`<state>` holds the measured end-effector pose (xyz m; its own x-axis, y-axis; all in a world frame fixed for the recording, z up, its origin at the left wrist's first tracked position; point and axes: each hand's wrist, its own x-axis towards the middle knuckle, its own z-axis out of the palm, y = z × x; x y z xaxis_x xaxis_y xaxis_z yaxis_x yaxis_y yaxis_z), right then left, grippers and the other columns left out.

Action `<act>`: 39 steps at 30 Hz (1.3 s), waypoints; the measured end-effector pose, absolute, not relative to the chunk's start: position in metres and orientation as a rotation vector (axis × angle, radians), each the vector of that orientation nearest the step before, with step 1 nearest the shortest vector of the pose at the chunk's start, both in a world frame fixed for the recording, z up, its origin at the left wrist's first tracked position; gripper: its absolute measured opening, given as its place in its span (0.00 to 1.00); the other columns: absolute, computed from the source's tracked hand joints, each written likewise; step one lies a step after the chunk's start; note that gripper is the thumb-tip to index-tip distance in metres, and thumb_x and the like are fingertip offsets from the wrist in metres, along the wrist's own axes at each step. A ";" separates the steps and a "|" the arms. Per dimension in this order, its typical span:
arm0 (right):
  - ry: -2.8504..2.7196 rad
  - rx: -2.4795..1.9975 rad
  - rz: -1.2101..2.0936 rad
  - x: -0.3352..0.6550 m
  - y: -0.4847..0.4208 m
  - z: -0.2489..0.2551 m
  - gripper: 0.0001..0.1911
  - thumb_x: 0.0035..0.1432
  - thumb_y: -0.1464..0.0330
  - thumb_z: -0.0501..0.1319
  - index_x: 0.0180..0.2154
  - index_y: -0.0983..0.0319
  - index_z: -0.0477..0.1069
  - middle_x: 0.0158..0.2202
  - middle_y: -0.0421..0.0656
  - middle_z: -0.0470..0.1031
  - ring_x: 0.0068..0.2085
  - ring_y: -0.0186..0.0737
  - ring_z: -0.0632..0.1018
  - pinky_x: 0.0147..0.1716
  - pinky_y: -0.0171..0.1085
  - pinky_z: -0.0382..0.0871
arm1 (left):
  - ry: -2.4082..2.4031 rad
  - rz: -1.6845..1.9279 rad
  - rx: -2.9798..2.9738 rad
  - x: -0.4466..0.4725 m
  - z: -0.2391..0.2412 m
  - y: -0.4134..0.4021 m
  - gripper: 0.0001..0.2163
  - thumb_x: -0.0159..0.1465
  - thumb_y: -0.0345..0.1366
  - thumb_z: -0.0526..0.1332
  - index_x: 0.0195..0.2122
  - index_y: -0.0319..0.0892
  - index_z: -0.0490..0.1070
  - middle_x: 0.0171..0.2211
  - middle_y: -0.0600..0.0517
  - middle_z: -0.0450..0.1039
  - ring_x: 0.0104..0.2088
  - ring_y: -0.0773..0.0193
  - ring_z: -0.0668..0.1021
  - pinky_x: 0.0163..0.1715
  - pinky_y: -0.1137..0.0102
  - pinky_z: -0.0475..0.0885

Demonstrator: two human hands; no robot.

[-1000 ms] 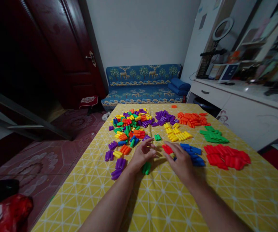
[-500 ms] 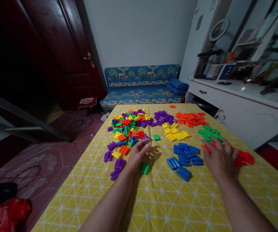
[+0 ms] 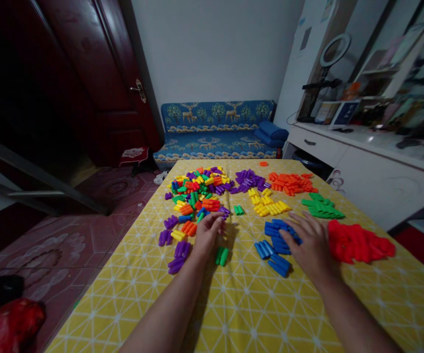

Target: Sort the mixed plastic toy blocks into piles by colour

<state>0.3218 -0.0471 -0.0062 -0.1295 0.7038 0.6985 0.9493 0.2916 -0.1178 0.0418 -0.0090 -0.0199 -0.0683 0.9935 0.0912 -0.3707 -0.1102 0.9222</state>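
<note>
The blue group point(image 3: 280, 245) of ribbed plastic pieces lies on the yellow tablecloth point(image 3: 234, 314), partly under the person's right hand point(image 3: 309, 242). That hand is spread palm down, its fingers loose and apart over the group's right side; whether the fingertips touch the blue, I can't tell. The red group point(image 3: 359, 242) is to the right of the blue group, just beside the same hand, and the green group point(image 3: 324, 210) is beyond the blue to the right.

The left hand point(image 3: 207, 231) is left of the blue group, fingers half curled and turned so that I can't tell whether they grip anything. A purple piece point(image 3: 225, 212) lies right by its fingertips. Also left of the blue are 2 green pieces: a near green piece point(image 3: 221, 256) beside the left wrist and a far green piece point(image 3: 239, 210) beyond the hand.

Behind the blue group come the yellow group point(image 3: 270, 208) and purple group point(image 3: 249, 180), with the orange group point(image 3: 293, 183) behind and to the right. The mixed heap point(image 3: 200, 185) is to its far left.

Well beyond the blue group, to the right, a dark-blue-faced box point(image 3: 345, 113) carries pale marks too small to read.
</note>
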 end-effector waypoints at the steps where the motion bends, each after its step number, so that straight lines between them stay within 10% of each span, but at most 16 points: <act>1: -1.983 -1.410 -0.404 0.304 -0.050 -0.002 0.17 0.63 0.58 0.57 0.47 0.58 0.75 0.53 0.47 0.74 0.60 0.53 0.65 0.60 0.56 0.55 | 0.921 1.517 0.989 0.041 -0.020 -0.008 0.17 0.52 0.45 0.70 0.38 0.38 0.77 0.23 0.54 0.71 0.22 0.71 0.70 0.24 0.75 0.64; 9: -2.346 -1.398 0.006 0.223 -0.015 0.012 0.27 0.59 0.58 0.61 0.59 0.57 0.67 0.65 0.51 0.59 0.64 0.53 0.61 0.61 0.51 0.57 | 0.988 1.540 1.065 0.039 -0.021 -0.005 0.14 0.55 0.42 0.67 0.36 0.37 0.76 0.21 0.55 0.71 0.20 0.72 0.68 0.23 0.76 0.62; 22: -2.254 -1.552 0.042 0.241 0.032 0.010 0.16 0.62 0.71 0.53 0.41 0.63 0.80 0.55 0.52 0.72 0.55 0.48 0.72 0.57 0.44 0.64 | 1.029 1.527 1.074 0.040 -0.022 -0.005 0.12 0.55 0.41 0.66 0.34 0.37 0.76 0.21 0.55 0.70 0.21 0.70 0.69 0.24 0.74 0.63; 31: -1.928 -1.908 -0.377 0.376 0.062 0.006 0.17 0.60 0.66 0.53 0.39 0.66 0.79 0.49 0.56 0.76 0.54 0.55 0.72 0.55 0.53 0.63 | 1.047 1.524 1.097 0.040 -0.026 -0.002 0.12 0.56 0.41 0.65 0.35 0.38 0.76 0.21 0.55 0.69 0.21 0.69 0.68 0.24 0.74 0.62; 39: -2.241 -1.578 -0.254 0.285 -0.038 -0.001 0.24 0.57 0.53 0.60 0.52 0.56 0.73 0.60 0.49 0.68 0.62 0.55 0.64 0.60 0.57 0.57 | 1.040 1.524 1.102 0.040 -0.024 -0.004 0.12 0.56 0.42 0.65 0.35 0.38 0.76 0.21 0.55 0.70 0.21 0.70 0.68 0.24 0.74 0.62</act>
<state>0.2854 -0.0376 -0.0010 -0.2923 0.8636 0.4109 0.9336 0.3507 -0.0730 0.0400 -0.0036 -0.0242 -0.1401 0.9775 0.1574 -0.2102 -0.1847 0.9600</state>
